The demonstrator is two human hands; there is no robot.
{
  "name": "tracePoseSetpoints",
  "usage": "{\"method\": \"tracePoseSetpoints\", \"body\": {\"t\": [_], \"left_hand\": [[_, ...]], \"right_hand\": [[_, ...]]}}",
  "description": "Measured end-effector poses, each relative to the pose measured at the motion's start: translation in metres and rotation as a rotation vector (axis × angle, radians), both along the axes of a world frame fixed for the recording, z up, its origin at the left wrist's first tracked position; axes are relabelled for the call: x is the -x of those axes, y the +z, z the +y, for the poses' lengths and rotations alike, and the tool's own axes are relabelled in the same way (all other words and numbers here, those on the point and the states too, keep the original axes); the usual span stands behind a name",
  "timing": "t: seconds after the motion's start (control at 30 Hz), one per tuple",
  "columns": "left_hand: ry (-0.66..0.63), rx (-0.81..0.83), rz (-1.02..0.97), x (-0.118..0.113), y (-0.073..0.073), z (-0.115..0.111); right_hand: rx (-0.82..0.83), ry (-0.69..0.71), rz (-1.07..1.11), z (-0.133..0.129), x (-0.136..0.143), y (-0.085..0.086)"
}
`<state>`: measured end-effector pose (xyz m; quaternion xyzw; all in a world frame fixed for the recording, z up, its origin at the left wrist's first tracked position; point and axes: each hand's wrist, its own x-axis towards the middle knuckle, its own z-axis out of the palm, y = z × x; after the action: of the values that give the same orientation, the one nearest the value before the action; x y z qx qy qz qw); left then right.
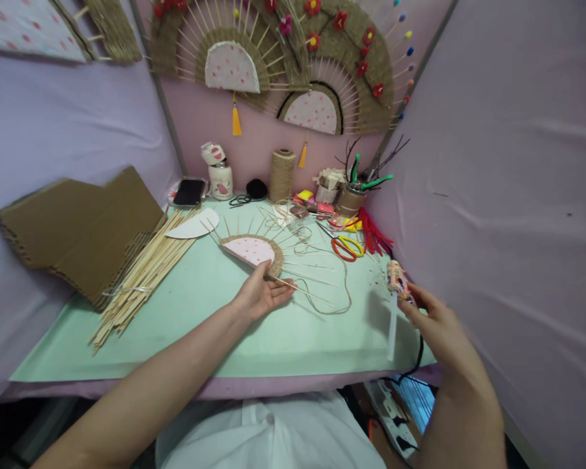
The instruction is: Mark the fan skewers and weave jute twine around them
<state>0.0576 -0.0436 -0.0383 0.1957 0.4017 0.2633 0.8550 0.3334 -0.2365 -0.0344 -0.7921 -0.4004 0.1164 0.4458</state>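
My left hand (264, 293) grips the near corner of a small half-round fan (252, 249), thumb on top and fingers stretched out underneath. The fan has a pink dotted white centre, a twine-wrapped rim and thin sticks spreading outward. Loose twine (350, 293) trails from it in a loop across the table. At the right edge of the table my right hand (432, 316) is closed around a hot glue gun (398, 280) wrapped in patterned covering. A long clear glue stick (393, 326) sticks out of it toward me.
Bamboo sticks (141, 280) and cardboard (78, 228) lie on the left, with a white paper piece (195, 223) on the sticks. Scissors (344, 247) and red tassels (374, 232) lie right of the fan. A twine spool (282, 174) stands behind. Finished fans (376, 58) hang on the back wall.
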Motion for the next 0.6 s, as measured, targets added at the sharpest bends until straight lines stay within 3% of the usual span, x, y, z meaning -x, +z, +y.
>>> {"method": "tracePoseSetpoints", "body": {"t": [0.13, 0.33, 0.43, 0.6], "left_hand": [[-0.011, 0.01, 0.009, 0.004, 0.0, 0.006], [0.013, -0.014, 0.002, 0.006, 0.001, 0.012], [-0.079, -0.028, 0.023, 0.008, 0.005, 0.013], [-0.3, 0.017, 0.0, 0.015, 0.008, 0.017]], "right_hand": [[-0.106, 0.116, 0.455, 0.002, 0.027, 0.008], [-0.244, 0.25, 0.834, 0.004, 0.059, 0.024], [-0.195, 0.324, 0.901, 0.004, 0.071, 0.03], [-0.082, 0.392, 0.804, 0.008, 0.09, 0.032]]}}
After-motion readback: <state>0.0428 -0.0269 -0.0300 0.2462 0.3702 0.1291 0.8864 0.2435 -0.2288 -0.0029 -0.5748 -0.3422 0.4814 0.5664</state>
